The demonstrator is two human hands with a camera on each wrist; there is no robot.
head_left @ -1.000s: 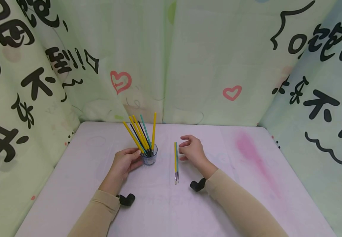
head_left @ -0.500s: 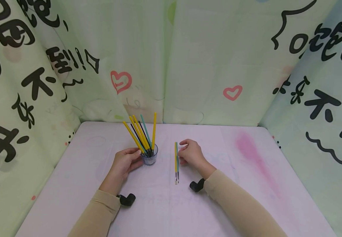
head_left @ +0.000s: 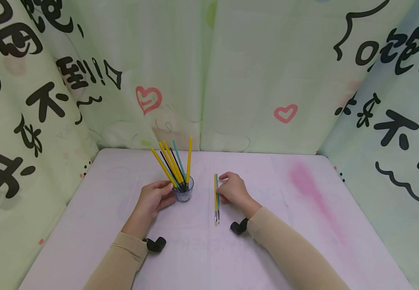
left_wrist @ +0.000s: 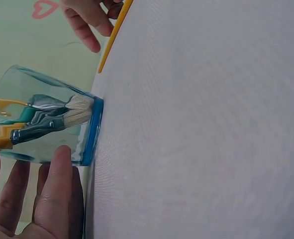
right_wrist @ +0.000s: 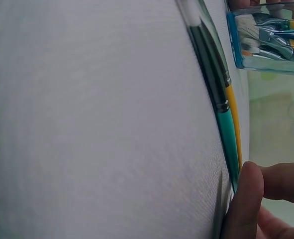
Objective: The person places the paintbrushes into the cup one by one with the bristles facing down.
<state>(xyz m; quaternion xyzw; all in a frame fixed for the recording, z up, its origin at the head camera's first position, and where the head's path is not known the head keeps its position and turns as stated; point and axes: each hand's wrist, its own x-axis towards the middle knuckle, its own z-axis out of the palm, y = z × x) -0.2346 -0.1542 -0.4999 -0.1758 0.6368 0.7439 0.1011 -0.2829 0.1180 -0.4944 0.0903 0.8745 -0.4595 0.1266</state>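
A small clear glass point(head_left: 183, 197) stands on the left of the middle, holding several yellow, teal and dark-handled paintbrushes point(head_left: 175, 169), bristles down. My left hand point(head_left: 153, 197) rests against its left side; in the left wrist view the fingers lie fairly straight along the glass wall, the thumb near the rim. To the right, a yellow paintbrush point(head_left: 215, 197) and a teal paintbrush point(right_wrist: 229, 137) lie side by side on the table, bristle ends toward me. My right hand point(head_left: 235, 191) is beside them, its thumb over the teal handle, the index finger raised beyond it.
The white table point(head_left: 267, 257) has a pink smear point(head_left: 311, 185) on its right side. A pale green printed curtain point(head_left: 245, 80) encloses the back and both sides. Black wrist-worn pieces sit at both sleeve ends.
My right hand has shifted slightly left and down onto the teal paintbrush, its thumb now overlapping the handle. The left hand and the glass stay where they were.
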